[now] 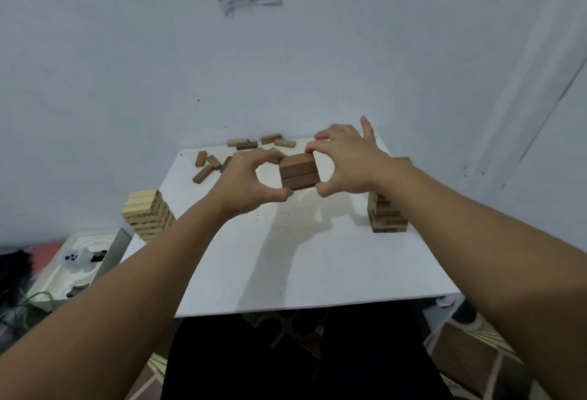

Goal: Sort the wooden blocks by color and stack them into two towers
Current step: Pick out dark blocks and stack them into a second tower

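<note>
The dark brown blocks (298, 171) — three, laid side by side as one flat set — were held above the white counter (317, 256). The left hand (247, 180) and right hand (346, 158) each pinched one end, the set between both grips.

The three dark brown rectangular wooden blocks (299, 171) look smooth and matt. The pale rectangular wooden-block tower (148, 215) shows light, unvarnished-looking grain. The white flat tabletop (317, 266) is smooth with a dull sheen. The pale blue-white wall (127, 66) is matt.
</note>
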The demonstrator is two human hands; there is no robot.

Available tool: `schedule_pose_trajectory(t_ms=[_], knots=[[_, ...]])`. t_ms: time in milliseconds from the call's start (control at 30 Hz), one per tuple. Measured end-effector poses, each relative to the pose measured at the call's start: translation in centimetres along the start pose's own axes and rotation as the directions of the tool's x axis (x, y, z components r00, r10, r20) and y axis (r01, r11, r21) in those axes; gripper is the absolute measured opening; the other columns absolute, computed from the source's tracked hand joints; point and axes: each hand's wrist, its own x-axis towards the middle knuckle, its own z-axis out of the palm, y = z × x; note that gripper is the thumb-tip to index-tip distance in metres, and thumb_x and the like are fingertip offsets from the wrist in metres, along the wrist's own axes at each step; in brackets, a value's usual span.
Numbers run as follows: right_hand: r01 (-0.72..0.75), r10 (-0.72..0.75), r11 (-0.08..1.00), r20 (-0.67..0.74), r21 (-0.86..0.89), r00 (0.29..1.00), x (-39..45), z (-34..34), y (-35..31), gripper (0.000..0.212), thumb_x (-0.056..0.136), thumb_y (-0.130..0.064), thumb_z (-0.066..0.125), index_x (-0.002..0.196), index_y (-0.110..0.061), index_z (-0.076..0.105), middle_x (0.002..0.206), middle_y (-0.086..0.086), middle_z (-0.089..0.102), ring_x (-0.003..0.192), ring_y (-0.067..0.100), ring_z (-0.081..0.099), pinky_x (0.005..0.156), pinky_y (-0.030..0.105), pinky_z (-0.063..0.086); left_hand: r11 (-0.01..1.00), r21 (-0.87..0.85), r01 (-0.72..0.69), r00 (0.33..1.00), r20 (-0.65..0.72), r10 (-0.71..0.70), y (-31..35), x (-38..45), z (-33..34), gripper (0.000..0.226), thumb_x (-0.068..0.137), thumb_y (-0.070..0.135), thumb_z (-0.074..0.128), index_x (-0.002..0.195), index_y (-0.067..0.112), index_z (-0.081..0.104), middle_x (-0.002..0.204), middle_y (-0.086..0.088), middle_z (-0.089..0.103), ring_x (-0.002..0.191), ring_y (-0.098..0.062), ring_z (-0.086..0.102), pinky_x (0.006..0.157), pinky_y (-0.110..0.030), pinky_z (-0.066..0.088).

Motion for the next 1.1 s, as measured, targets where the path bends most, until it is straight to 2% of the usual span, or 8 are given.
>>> schedule_pose_trajectory(t_ms=[100,167,233,333,500,633,833,1100], knots=[[-0.066,0.066,0.998,-0.001,0.008,0.998,-1.4,-1.8,2.3,0.069,0.077,-0.054,0.074,0.140,-0.043,0.049,0.157,-0.004,0.034,0.152,0.018,0.013,0.119,0.063,-0.015,0.999,-0.039,0.013,0.999,0.038,-0.011,2.1,2.1,1.3,0.054,0.071,0.032,0.091,0.120,0.036,0.070,0.115,0.017,0.068,0.116,0.002,0.057,0.091,-0.019,0.047],[-0.117,0.117,0.992,0.011,0.043,0.993,-2.7,-2.6,4.0,0.068,0.077,-0.053,0.074,0.140,-0.045,0.048,0.157,-0.005,0.034,0.152,0.019,0.013,0.120,0.063,-0.015,0.998,-0.059,0.004,0.998,0.063,0.000,3.5,3.3,2.4,0.055,0.072,0.031,0.091,0.122,0.037,0.069,0.120,0.017,0.066,0.120,-0.007,0.055,0.077,-0.011,0.047],[-0.167,0.165,0.982,0.029,0.093,0.986,-4.0,-3.2,5.8,0.066,0.076,-0.052,0.074,0.138,-0.048,0.049,0.156,-0.006,0.035,0.152,0.019,0.013,0.120,0.062,-0.015,0.997,-0.082,-0.011,0.996,0.091,0.019,4.7,4.4,3.7,0.056,0.072,0.032,0.090,0.124,0.034,0.069,0.126,0.018,0.065,0.123,-0.006,0.053,0.079,-0.008,0.049],[-0.238,0.231,0.959,0.064,0.154,0.971,-5.9,-3.6,8.1,0.068,0.071,-0.056,0.070,0.136,-0.051,0.050,0.152,-0.008,0.038,0.149,0.021,0.018,0.120,0.062,-0.013,0.995,-0.096,-0.031,0.987,0.156,0.046,6.5,5.8,5.5,0.056,0.073,0.035,0.090,0.125,0.033,0.069,0.129,0.020,0.065,0.128,-0.001,0.051,0.103,-0.026,0.042],[-0.302,0.289,0.939,0.095,0.164,0.953,-7.9,-4.2,11.0,0.066,0.076,-0.051,0.073,0.137,-0.051,0.049,0.154,-0.007,0.037,0.148,0.025,0.022,0.121,0.061,-0.009,0.988,-0.153,-0.010,0.975,0.219,0.043,8.4,7.2,8.0,0.048,0.076,0.031,0.090,0.119,0.036,0.070,0.124,0.024,0.065,0.126,-0.004,0.050,0.097,-0.023,0.038],[-0.325,0.308,0.928,0.115,0.182,0.944,-8.5,-4.2,12.3,0.065,0.078,-0.051,0.075,0.138,-0.052,0.049,0.155,-0.007,0.037,0.148,0.025,0.023,0.122,0.061,-0.006,0.984,-0.174,0.035,0.968,0.250,0.010,8.9,8.1,9.0,0.049,0.075,0.033,0.091,0.119,0.038,0.070,0.124,0.025,0.064,0.127,-0.007,0.050,0.104,-0.035,0.042],[-0.338,0.310,0.916,0.154,0.216,0.938,-8.5,-3.8,13.0,0.063,0.079,-0.050,0.076,0.136,-0.053,0.050,0.153,-0.006,0.039,0.146,0.025,0.026,0.122,0.060,-0.003,0.984,-0.169,0.064,0.955,0.295,-0.012,9.0,8.5,9.5,0.045,0.076,0.033,0.091,0.115,0.041,0.069,0.120,0.028,0.063,0.125,-0.007,0.051,0.100,-0.035,0.041],[-0.349,0.311,0.909,0.189,0.227,0.932,-8.4,-3.6,13.7,0.063,0.077,-0.055,0.074,0.135,-0.055,0.050,0.150,-0.006,0.040,0.144,0.023,0.028,0.123,0.057,0.000,0.984,-0.158,0.087,0.946,0.321,-0.032,9.1,8.9,9.7,0.056,0.075,0.036,0.091,0.126,0.034,0.069,0.126,0.021,0.065,0.126,-0.009,0.051,0.107,-0.043,0.044]])
